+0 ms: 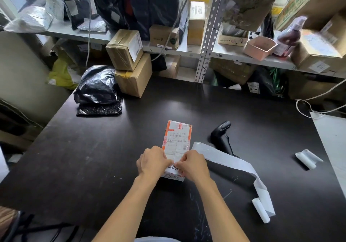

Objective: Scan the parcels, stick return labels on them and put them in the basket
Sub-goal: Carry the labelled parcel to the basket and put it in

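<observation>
1. Both forearms are reaching in from six o'clock, nearest the camera, over the wide dark matt table (78, 148).
2. Stacked brown cardboard boxes (131, 67) and a crumpled black plastic bag (97, 86) are waiting at ten o'clock on the table; no basket is showing that I can identify.
3. A long white strip of label backing paper (230, 165) is trailing away towards four o'clock, curling into a roll at its end.
4. Lying flat at table centre, the small white parcel with orange-red printed tape and a shipping label (177, 138) is running its long axis from six to twelve o'clock, label face up, far end pointing at the shelves.
5. A black handheld barcode scanner (221, 136) is resting just beside the parcel at two o'clock, nearer the right hand.
6. The left hand (153, 162) and right hand (194, 164) are meeting over the parcel's near end, fingertips narrowly pinching a small white return label with a QR code (173, 166) and seemingly pressing it down.
7. Smoothing should probably be running away along the long axis, towards twelve o'clock.
</observation>
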`<action>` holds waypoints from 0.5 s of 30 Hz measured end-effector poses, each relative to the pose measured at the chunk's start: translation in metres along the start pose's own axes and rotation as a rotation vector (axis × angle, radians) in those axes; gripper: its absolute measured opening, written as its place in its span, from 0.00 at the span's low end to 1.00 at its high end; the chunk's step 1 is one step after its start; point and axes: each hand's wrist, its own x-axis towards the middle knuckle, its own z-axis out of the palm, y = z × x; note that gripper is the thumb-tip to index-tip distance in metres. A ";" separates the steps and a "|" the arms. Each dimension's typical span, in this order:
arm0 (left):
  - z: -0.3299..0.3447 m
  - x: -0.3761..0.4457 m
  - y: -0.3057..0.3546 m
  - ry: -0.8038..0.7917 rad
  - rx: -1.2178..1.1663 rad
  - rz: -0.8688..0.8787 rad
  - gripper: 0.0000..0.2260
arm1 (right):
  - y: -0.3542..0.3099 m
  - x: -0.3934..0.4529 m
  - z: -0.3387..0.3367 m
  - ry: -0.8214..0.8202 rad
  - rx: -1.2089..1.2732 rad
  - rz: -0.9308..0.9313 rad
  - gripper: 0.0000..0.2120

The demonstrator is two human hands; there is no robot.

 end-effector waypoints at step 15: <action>0.001 -0.006 -0.050 -0.479 -0.722 0.157 0.34 | 0.018 -0.024 -0.002 -0.187 0.395 -0.067 0.30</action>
